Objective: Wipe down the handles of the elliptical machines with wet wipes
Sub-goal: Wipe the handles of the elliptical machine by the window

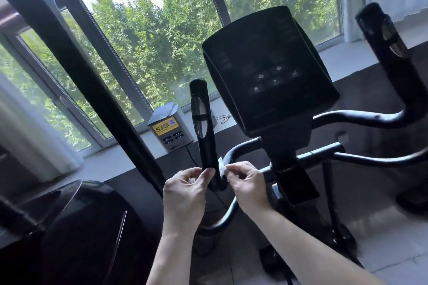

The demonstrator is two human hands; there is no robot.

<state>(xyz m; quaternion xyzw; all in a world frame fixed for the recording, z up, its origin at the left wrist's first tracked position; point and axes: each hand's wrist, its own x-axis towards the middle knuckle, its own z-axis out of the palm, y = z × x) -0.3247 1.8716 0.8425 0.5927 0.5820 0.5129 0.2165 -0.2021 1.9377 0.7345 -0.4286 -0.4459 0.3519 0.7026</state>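
Wipe [222, 167]: stretched behind the handle's [203, 132] lower end, your left hand [185, 188] and right hand [246, 184] each pinching an end on either side. Handle rises upright above them, equally near both.

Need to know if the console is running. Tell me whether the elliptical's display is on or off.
Off, apparently: the console screen is dark all over, with only faint grey button symbols showing and no lit figures.

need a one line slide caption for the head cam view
Both hands, left hand and right hand, hold a white wet wipe around the base of the elliptical's short left handle, below the console.
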